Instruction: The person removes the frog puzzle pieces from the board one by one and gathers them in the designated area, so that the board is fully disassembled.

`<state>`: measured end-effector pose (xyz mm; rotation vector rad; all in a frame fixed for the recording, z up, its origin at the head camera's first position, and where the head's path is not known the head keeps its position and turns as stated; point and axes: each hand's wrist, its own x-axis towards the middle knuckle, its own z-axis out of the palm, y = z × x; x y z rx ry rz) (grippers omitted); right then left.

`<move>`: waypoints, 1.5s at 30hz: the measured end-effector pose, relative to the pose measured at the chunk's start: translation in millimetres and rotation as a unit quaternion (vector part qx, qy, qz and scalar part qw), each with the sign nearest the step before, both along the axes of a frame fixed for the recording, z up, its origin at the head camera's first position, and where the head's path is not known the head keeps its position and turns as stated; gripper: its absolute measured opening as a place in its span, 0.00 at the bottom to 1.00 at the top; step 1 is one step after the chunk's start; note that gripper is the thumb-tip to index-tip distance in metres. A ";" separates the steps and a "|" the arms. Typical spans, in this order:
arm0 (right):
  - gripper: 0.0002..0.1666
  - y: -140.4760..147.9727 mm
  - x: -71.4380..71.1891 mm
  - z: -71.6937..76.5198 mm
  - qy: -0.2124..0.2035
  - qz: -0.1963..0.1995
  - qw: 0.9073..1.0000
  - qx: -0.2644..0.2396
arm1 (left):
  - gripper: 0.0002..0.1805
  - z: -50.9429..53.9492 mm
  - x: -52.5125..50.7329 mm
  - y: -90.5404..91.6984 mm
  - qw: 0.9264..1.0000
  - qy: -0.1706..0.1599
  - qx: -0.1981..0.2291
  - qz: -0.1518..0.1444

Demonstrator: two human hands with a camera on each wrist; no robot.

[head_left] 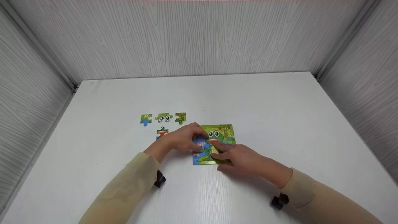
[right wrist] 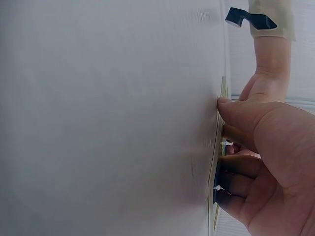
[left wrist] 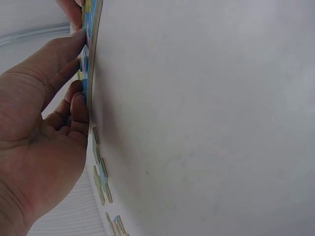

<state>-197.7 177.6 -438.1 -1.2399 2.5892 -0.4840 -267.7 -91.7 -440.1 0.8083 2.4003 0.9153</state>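
Touching the frog jigsaw (head_left: 214, 136), your left hand (head_left: 185, 137) and right hand (head_left: 244, 159) show relaxed fingers; loose pieces (head_left: 164, 118) (one bearing eyes) lie nearby.

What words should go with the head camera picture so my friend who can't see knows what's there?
A person's left hand and right hand touch a frog puzzle on a white table. Loose pieces lie up and to the left of it, one showing two cartoon eyes.

frog puzzle (head_left: 207, 153): green, blue, red | sleeves (head_left: 118, 189): beige | table (head_left: 264, 109): white | walls (head_left: 186, 37): grey wood-grain
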 end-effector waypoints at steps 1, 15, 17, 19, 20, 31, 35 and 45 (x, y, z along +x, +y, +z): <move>0.29 0.2 0.1 -0.1 0.000 -0.002 1.000 0.000 | 0.25 -0.2 -0.3 0.1 1.000 0.000 0.000 0.000; 0.30 1.5 -0.4 -2.5 -0.003 -0.005 1.000 -0.006 | 0.25 2.2 2.4 2.3 1.000 0.001 0.001 0.014; 0.30 1.2 -0.3 -2.8 -0.005 -0.004 1.000 -0.007 | 0.25 2.2 3.9 2.3 1.000 0.001 0.000 0.021; 0.30 1.0 -0.1 -3.1 -0.005 -0.004 1.000 -0.007 | 0.25 2.4 5.3 2.6 1.000 0.002 0.000 0.026; 0.30 1.1 0.0 -3.2 -0.006 -0.005 1.000 -0.006 | 0.25 2.7 6.1 2.9 1.000 0.002 0.001 0.028; 0.30 1.0 1.2 1.8 -0.010 -0.008 1.000 0.009 | 0.26 4.2 10.3 5.5 0.998 0.040 -0.013 0.036; 0.30 0.5 1.2 2.4 -0.013 -0.007 1.000 0.010 | 0.26 4.6 11.9 4.9 0.998 0.041 -0.015 0.041; 0.30 0.3 1.1 2.2 -0.014 -0.008 1.000 0.013 | 0.26 4.3 13.0 5.7 0.998 0.048 -0.019 0.044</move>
